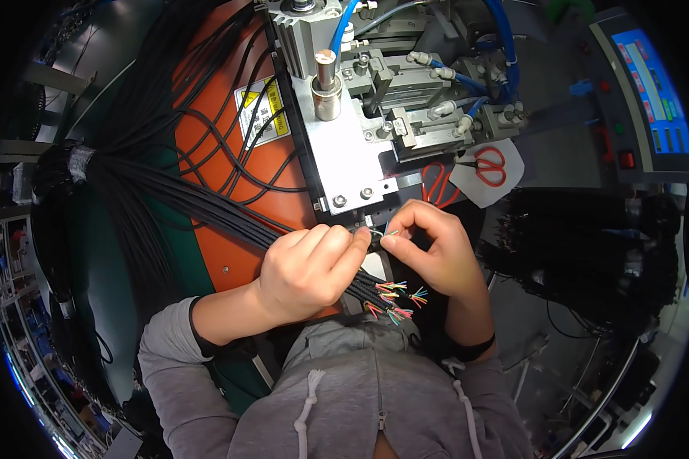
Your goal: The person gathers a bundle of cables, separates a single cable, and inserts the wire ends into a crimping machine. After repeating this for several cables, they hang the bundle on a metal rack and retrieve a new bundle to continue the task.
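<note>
Just below the machine's front edge, my left hand [310, 268] is closed, thumb and forefinger pinching the end of a black cable, most of which the hand hides. My right hand [436, 249] faces it from the right, thumb and forefinger pinched on thin light-coloured wires [381, 233] at that end. Passing beneath my left hand, a bundle of black cables [214, 203] comes from the left. Its stripped ends [394, 294], with red, yellow, green and blue wires, fan out below my hands. Directly above them stands the metal machine [344, 153] with its bolted plate.
Red-handled scissors [490, 166] lie right of the machine on a white sheet [505, 183], with another red handle [439, 186] beside them. More black cables [589, 252] hang at the right. A screen panel [651, 92] stands at the far right. Orange surface [207, 138] lies left.
</note>
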Demonstrator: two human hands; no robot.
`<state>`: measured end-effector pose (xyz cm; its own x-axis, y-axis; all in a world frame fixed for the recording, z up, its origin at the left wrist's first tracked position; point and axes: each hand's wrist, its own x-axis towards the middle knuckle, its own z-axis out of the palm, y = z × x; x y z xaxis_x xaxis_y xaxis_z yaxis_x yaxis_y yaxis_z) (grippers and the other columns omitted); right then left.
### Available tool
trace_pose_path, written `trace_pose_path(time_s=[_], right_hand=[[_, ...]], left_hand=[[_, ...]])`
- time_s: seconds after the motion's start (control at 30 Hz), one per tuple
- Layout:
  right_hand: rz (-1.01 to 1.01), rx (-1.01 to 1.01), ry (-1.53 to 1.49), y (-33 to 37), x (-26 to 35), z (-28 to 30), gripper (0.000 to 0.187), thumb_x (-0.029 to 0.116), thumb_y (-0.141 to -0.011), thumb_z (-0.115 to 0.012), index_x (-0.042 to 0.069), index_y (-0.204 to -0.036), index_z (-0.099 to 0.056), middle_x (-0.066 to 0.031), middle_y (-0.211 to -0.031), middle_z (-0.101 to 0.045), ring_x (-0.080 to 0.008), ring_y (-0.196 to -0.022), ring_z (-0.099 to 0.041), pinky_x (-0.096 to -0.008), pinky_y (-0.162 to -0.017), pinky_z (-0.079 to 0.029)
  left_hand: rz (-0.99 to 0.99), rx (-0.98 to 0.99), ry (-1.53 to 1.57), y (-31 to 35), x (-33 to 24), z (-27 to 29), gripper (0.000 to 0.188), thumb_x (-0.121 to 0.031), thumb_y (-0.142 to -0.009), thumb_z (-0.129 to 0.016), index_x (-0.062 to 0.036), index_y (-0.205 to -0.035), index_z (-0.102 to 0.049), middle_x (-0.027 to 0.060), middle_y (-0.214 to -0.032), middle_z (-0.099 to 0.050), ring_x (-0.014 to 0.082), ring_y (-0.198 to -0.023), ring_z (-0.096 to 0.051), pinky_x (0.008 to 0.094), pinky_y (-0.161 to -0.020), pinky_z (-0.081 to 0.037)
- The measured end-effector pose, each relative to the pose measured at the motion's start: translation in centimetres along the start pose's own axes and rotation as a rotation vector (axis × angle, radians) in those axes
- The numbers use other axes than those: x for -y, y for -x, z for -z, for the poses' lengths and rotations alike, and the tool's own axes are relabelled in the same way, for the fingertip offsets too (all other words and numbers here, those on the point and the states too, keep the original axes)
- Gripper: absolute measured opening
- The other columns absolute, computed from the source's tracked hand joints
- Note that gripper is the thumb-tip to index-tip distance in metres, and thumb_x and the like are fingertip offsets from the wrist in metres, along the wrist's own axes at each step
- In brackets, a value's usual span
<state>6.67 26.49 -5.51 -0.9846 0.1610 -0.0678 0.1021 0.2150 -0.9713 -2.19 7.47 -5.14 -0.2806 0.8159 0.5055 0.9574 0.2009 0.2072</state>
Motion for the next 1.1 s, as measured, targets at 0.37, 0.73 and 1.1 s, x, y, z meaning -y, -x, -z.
trace_pose_path(time_s=[0.37,0.73,1.1], right_hand=[[0.296,-0.238,0.352,-0.6,-1.9,-2.3,0.009,-0.001,-0.076,-0.068,-0.001,-0.077,-0.059,-0.0072,-0.072,-0.059,-0.0175,-0.067,-0.056,-0.0283,-0.06,-0.043],[0.277,-0.347,0.269,-0.8,-4.2,-3.3,0.009,-0.002,-0.074,-0.066,0.0,-0.075,-0.057,-0.0072,-0.069,-0.056,-0.018,-0.06,-0.052,-0.0292,-0.058,-0.041],[0.508,-0.384,0.375,-1.4,-2.9,-3.6,0.01,-0.004,-0.074,-0.068,0.0,-0.081,-0.062,-0.007,-0.077,-0.063,-0.0176,-0.072,-0.06,-0.0281,-0.069,-0.047]], left_hand=[[0.004,0.13,-0.078,-0.1,-0.6,-0.4,0.034,-0.006,-0.072,-0.064,-0.0059,-0.105,-0.069,-0.0004,-0.071,-0.043,0.0105,-0.055,-0.046,0.0241,-0.045,-0.037],[0.021,0.135,-0.109,-0.2,-0.5,-0.6,0.029,-0.01,-0.071,-0.063,-0.0029,-0.099,-0.067,-0.0001,-0.073,-0.045,0.0104,-0.06,-0.049,0.0232,-0.049,-0.039],[0.074,0.102,-0.053,-0.1,0.0,-0.2,0.024,-0.009,-0.073,-0.065,-0.0054,-0.097,-0.068,0.0008,-0.081,-0.059,0.0118,-0.064,-0.057,0.0252,-0.053,-0.042]])
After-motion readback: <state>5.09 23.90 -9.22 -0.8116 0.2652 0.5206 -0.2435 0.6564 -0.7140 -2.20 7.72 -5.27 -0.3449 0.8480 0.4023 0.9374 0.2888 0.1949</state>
